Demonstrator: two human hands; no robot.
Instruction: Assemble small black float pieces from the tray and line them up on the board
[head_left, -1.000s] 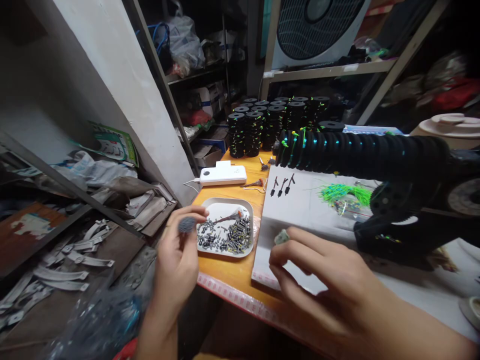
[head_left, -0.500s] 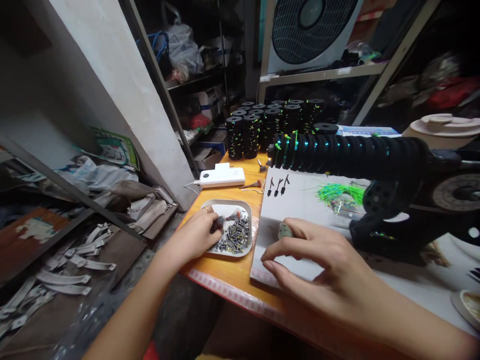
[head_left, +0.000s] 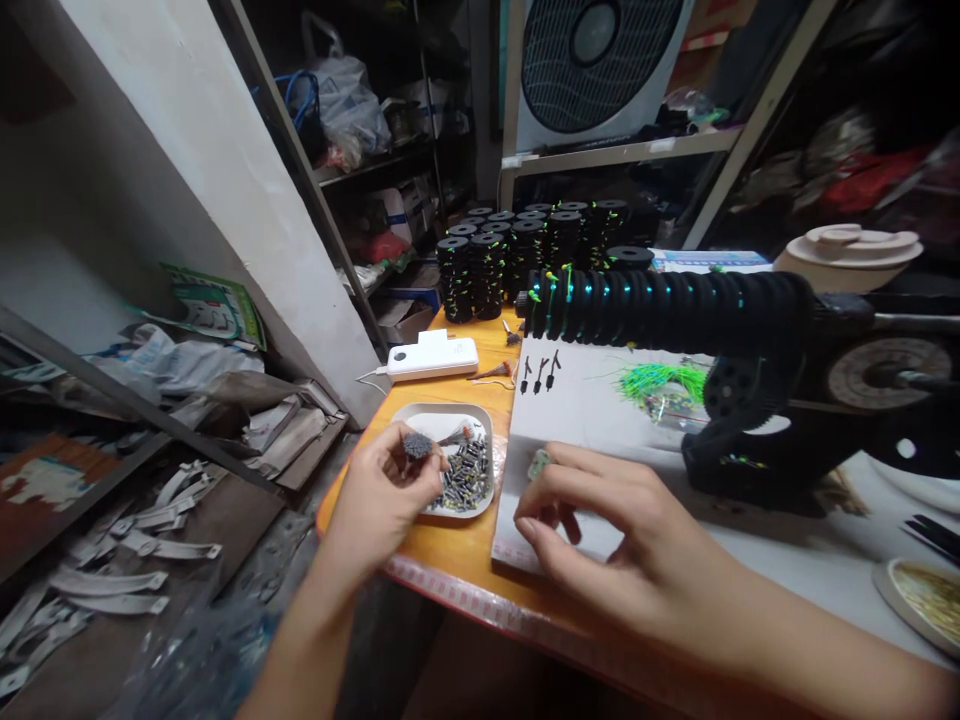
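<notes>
Surface is lying under everything, its near edge running obliquely in front of the person. Board is covering its right part. Above the board, the black roll is extending sideways, long axis roughly left to right in view.

Hands: the right hand is hovering by the board's near left corner, fingers loosely bent, thumb tip coming close to a fingertip; cannot tell whether anything is sitting between them. The left hand is closing its fingers around a dark bundle and is pointing towards the tray.

Key relation: the bundle is sitting in the left hand's grip, overlapping the tray's left side in view. It is facing the camera almost end-on, so its long axis is not reading clearly. From the right hand it is lying to the left, well apart. The left hand is clearly being the nearer one to the tray.

Green scrap: showing at the right index fingertip; held or worn, cannot tell.

Loose pieces: lying jumbled in the tray, just right of the left fingertips, pointing in mixed directions.
</notes>
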